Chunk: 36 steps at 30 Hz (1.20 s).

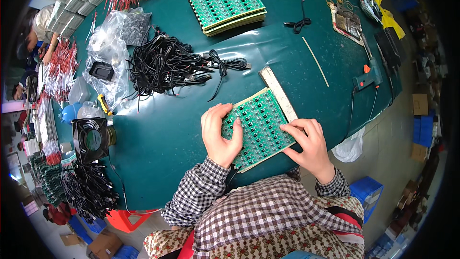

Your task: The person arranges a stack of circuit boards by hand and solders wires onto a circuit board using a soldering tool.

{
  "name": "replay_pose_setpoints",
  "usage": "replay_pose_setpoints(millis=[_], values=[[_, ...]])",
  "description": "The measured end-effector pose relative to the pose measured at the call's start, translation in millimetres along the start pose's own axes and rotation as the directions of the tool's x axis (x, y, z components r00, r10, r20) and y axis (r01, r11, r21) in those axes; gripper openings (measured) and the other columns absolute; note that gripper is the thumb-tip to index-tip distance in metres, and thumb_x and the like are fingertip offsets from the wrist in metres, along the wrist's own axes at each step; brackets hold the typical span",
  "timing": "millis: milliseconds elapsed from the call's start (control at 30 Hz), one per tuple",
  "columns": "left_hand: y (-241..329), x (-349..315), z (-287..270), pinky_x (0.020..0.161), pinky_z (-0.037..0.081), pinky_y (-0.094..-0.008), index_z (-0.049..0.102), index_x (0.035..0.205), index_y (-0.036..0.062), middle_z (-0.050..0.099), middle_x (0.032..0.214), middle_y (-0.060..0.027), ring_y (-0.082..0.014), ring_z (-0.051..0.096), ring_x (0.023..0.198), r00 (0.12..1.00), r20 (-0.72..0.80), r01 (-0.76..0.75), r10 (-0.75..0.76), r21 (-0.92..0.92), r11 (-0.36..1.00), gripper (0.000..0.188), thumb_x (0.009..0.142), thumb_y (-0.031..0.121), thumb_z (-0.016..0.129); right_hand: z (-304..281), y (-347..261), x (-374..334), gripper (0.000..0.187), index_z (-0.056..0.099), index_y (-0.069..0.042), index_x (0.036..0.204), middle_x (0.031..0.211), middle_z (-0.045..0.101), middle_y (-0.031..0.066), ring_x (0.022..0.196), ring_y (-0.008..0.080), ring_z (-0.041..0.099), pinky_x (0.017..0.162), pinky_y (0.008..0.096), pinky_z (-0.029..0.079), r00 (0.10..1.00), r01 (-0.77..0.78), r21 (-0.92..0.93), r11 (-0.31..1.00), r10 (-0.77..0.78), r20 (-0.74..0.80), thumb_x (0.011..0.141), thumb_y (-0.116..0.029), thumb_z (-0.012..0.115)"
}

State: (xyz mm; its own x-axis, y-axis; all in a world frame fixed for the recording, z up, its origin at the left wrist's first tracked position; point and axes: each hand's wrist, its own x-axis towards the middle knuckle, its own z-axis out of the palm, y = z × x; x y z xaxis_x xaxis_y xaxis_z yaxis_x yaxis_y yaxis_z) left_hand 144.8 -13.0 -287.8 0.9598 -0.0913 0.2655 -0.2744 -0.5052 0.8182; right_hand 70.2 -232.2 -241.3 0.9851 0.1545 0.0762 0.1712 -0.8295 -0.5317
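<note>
A green circuit board panel (258,127), set with rows of small dark parts, lies in front of me at the table's near edge. Pale edges under it suggest more panels beneath. My left hand (219,136) grips its left side, thumb on top and fingers curled round the far left corner. On the right, my right hand (309,145) pinches the edge, fingertips on the face and thumb low at the side. A long whitish bar (279,93) lies along the panel's far right side, close to my right fingertips.
Beyond, a stack of green panels (227,5) stands near a heap of black cables (165,64). A glue gun (366,79) lies at the right, a thin pale stick (316,62) nearer. A fan (90,140) stands at the left edge; another person (44,31) sits far left.
</note>
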Motion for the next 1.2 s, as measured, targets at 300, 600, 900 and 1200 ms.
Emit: replay_pose_setpoints(millis=[300,600,900,1200], values=[[-3.3,-4.6,-3.3,0.104,0.034,-0.0442,0.063,0.109,0.0032,0.063,0.109,-0.0119,-0.0315,0.054,0.113,0.999,-0.014,-0.033,0.033,0.025,0.999,0.028,0.081,0.003,0.061,-6.0,1.2,8.4,0.049,0.064,-0.010,0.114,0.108,0.056,0.0048,0.085,0.0197,0.053,0.080,0.0342,0.045,1.000,0.003,0.144,0.990,-0.007,0.028,0.067,-0.016,0.078],[-1.1,-2.9,-2.4,0.105,0.031,-0.0467,0.065,0.107,0.0053,0.063,0.111,-0.0115,-0.0281,0.055,0.110,1.000,0.024,-0.013,0.013,-0.006,1.000,0.024,0.083,0.004,0.058,14.0,16.5,28.5,0.036,0.061,-0.008,0.115,0.096,0.058,0.0091,0.081,0.0203,0.059,0.069,0.0296,0.050,0.962,-0.172,0.132,0.976,0.195,-0.189,0.080,-0.013,0.069],[-4.3,-2.6,-4.0,0.103,0.033,-0.0438,0.065,0.106,0.0047,0.064,0.108,-0.0111,-0.0275,0.056,0.107,0.999,0.009,-0.034,0.035,-0.051,0.998,0.025,0.082,0.003,0.059,6.4,19.6,51.4,0.044,0.057,-0.013,0.123,0.096,0.057,0.0085,0.079,0.0242,0.060,0.070,0.0353,0.050,0.989,-0.118,0.089,0.989,0.125,-0.077,0.081,-0.017,0.064],[-4.4,-4.1,-4.9,0.101,0.035,-0.0416,0.064,0.107,0.0040,0.064,0.108,-0.0113,-0.0276,0.054,0.106,1.000,0.009,-0.018,0.019,-0.051,0.999,0.025,0.082,0.003,0.058,7.4,15.4,57.7,0.046,0.056,-0.012,0.119,0.094,0.057,0.0082,0.072,0.0237,0.060,0.068,0.0353,0.050,0.984,-0.159,0.082,0.984,0.165,-0.073,0.074,-0.016,0.065]])
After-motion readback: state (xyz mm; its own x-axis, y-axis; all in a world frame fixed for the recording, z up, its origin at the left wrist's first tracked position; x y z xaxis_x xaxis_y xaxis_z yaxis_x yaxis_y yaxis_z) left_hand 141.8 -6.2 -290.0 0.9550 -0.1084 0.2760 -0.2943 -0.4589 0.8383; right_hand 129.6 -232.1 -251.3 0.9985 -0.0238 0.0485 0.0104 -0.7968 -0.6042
